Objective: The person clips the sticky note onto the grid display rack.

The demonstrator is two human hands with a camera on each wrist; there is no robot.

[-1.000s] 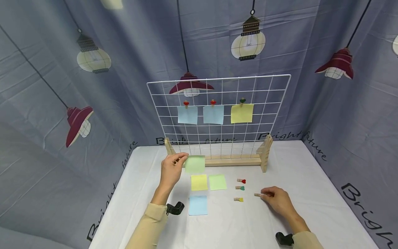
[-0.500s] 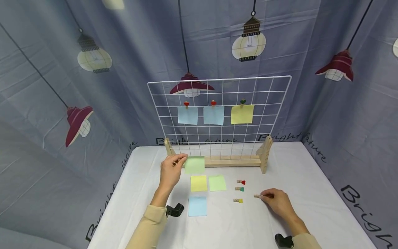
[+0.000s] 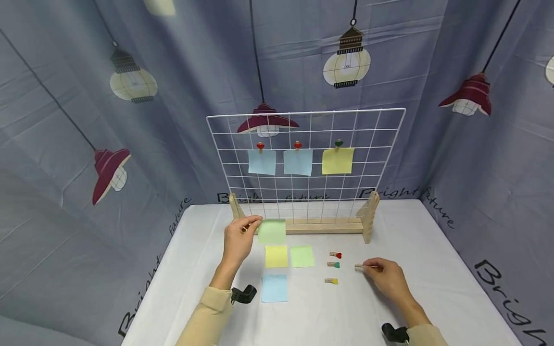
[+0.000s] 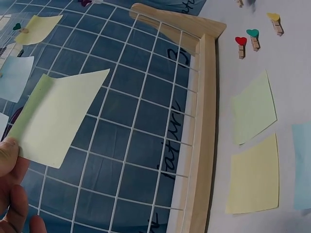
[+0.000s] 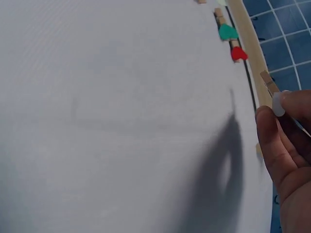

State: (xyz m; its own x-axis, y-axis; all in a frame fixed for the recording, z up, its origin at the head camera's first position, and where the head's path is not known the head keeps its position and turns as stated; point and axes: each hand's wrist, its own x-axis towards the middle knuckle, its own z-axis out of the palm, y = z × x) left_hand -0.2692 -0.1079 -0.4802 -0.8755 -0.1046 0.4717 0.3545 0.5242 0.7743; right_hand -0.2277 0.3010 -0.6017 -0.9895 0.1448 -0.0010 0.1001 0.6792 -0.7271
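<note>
Above tabletop (image 3: 320, 317), left hand (image 3: 238, 240) pinches green note (image 3: 272, 232); right hand (image 3: 386, 278), clothespin (image 3: 358, 265), long axis leftward

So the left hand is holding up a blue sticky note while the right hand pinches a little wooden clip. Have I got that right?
Not quite: the sticky note in the left hand is light green, not blue, as the head view shows. The right hand does pinch a little wooden clip.
</note>
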